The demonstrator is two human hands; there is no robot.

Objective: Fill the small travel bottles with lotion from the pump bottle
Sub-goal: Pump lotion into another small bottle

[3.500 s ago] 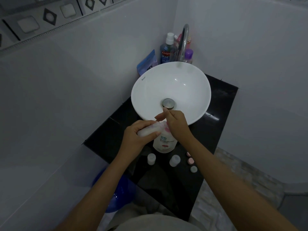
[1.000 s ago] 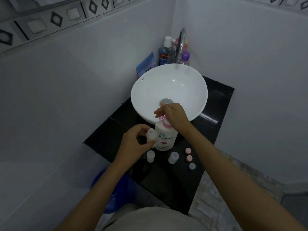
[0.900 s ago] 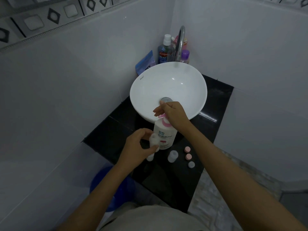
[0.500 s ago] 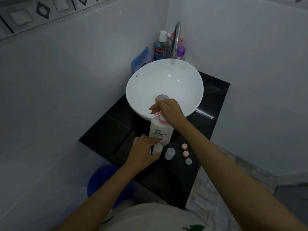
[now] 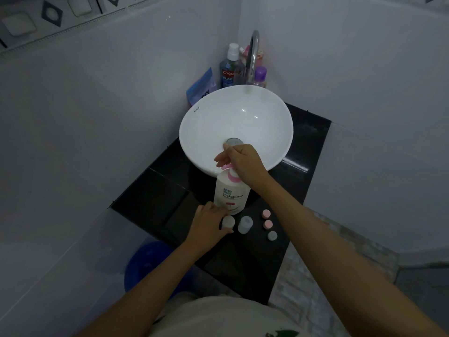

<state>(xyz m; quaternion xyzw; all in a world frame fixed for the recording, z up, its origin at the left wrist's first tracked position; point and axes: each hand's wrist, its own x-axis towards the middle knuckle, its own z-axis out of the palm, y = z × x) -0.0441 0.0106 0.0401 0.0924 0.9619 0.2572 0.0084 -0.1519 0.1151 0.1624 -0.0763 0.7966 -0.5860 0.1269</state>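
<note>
A: Where does everything sit around the pump bottle [image 5: 232,195]?

B: It stands upright on the black table [image 5: 150,203], just in front of the white sink [image 5: 206,122]. The right hand [image 5: 245,164] lies over its pink pump head, fingers curled on it. The left hand [image 5: 209,227] is low at the bottle's front left, fingers wrapped round a small travel bottle [image 5: 228,222] that stands on the table, touching or nearly touching the pump bottle's base.

A: And the other small ones?

B: A second travel bottle [image 5: 245,224] stands uncapped just in front of the pump bottle, beside the held one. Three caps [image 5: 268,224] lie in a short row to the pump bottle's front right, apart from both bottles.

A: What worries you from here?

B: The spout. It points off to the pump bottle's left at head height, while the held bottle sits down by the base. A press now would likely drop lotion onto the table or the left hand, not into the narrow mouth. I can't tell how full either small bottle is.

A: Anything else?

B: A hard push on the pump could rock the tall bottle, since nothing steadies its body. The loose travel bottle is light and close by, so a nudge from the left hand could tip it. The caps near the table's front edge could get swept off.
</note>
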